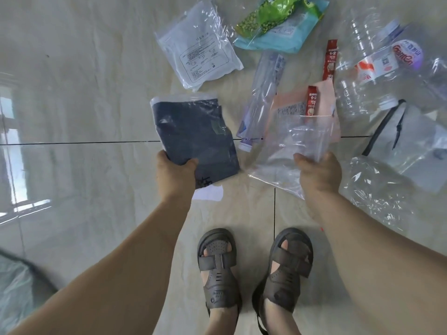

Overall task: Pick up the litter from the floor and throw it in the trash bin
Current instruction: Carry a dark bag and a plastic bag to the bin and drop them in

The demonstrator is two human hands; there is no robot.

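Seen from above, a person stands in brown sandals (pixel 219 269) on a pale glossy tiled floor (pixel 84 105) strewn with litter. At the lower left edge sits what may be a trash bin lined with a clear bag (pixel 14 293), only partly visible. Left of centre, the left hand (pixel 175 174) grips the near end of a dark blue flat packet in clear plastic (pixel 193 131), its long axis pointing away up the frame. Right of centre, the right hand (pixel 319 175) pinches a crumpled clear plastic bag (pixel 290 146). The bin likely lies nearer the left hand, down and left. More wrappers and clear bottles (pixel 367 68) remain across the upper right.
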